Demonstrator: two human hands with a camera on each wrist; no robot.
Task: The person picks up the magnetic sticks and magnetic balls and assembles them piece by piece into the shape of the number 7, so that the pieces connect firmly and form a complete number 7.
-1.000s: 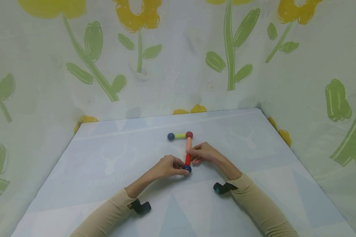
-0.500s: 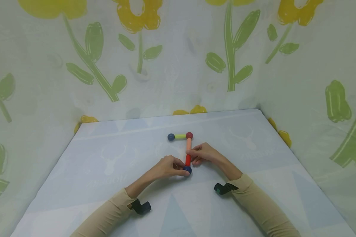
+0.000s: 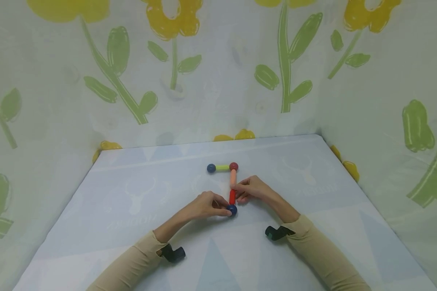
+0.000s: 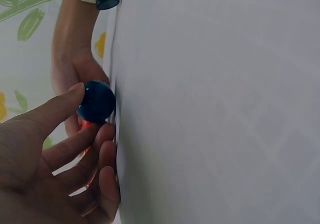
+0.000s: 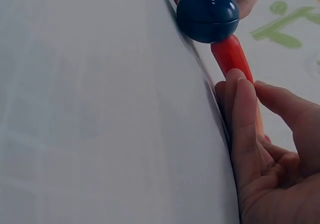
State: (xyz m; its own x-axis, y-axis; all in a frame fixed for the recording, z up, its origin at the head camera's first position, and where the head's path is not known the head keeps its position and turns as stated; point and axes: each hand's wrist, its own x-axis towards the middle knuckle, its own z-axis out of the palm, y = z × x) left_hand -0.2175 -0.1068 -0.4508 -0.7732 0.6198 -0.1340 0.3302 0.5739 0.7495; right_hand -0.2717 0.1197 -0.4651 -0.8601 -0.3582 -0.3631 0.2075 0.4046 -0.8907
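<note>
A dark blue ball [image 3: 232, 210] sits at the near end of a red rod [image 3: 232, 197]. My left hand [image 3: 206, 205] pinches that ball from the left, thumb on its side, as the left wrist view shows. My right hand [image 3: 253, 189] pinches the red rod from the right, close to where it meets a peach rod [image 3: 233, 178]. Beyond the peach rod lies a red ball [image 3: 234, 166]. From there a yellow-green rod [image 3: 223, 167] runs left to a second dark blue ball [image 3: 211, 168]. In the right wrist view the red rod [image 5: 231, 57] touches the blue ball [image 5: 208, 13].
The pieces lie on a pale patterned table [image 3: 131, 226]. Curtains [image 3: 218, 81] printed with yellow flowers hang behind the table and at both sides. A small dark camera is strapped to each wrist.
The hands keep their grips on the ball and red rod. Everything in the head view sits very slightly farther right; otherwise little differs.
</note>
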